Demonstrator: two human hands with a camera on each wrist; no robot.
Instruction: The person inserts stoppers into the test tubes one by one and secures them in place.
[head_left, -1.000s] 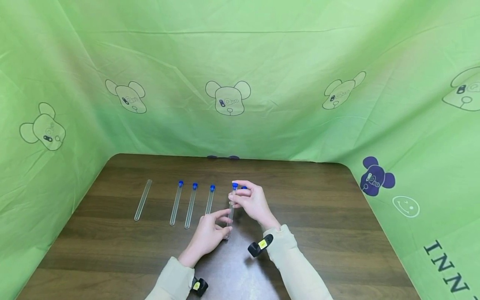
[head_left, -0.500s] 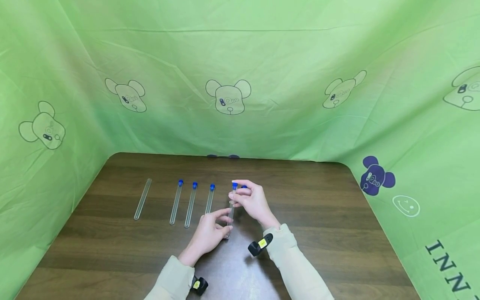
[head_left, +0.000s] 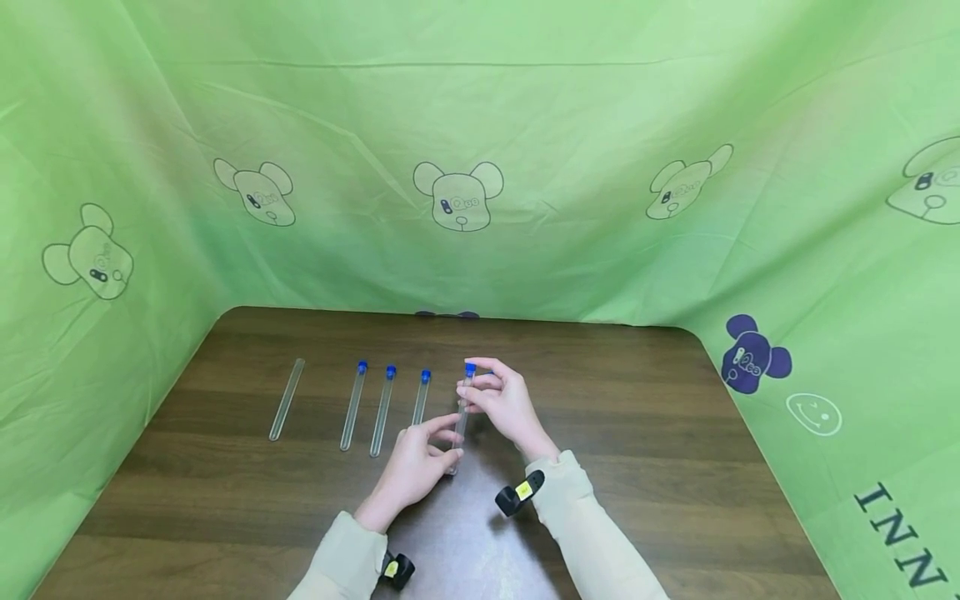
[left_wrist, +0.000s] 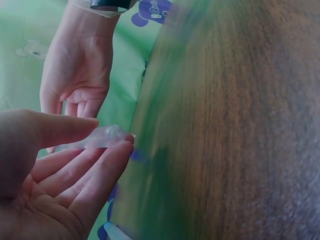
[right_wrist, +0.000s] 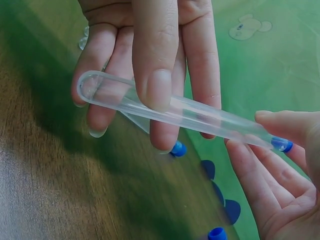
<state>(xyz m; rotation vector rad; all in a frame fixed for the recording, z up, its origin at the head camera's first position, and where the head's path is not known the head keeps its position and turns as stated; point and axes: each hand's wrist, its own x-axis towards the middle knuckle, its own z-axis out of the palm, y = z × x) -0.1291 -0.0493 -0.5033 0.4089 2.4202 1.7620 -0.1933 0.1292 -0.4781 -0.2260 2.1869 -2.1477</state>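
Between my two hands is a clear test tube (right_wrist: 200, 120) with a blue cap (head_left: 470, 368), tilted, cap end away from me. My left hand (head_left: 414, 468) pinches its rounded lower part between thumb and fingers. Near the cap, my right hand (head_left: 506, 404) grips the upper end, with a finger by the cap. The rounded bottom (left_wrist: 115, 134) shows in the left wrist view. To the left lie three more capped test tubes (head_left: 352, 408), the nearest partly behind my left hand. Farther left is an uncapped test tube (head_left: 287, 402).
Another blue cap (head_left: 491, 374) peeks out behind my right hand. Two blue caps, one of them a hollow-looking cap (right_wrist: 217, 233), appear below the hands in the right wrist view. The brown wooden table (head_left: 637, 500) is bordered by green printed cloth (head_left: 570, 250).
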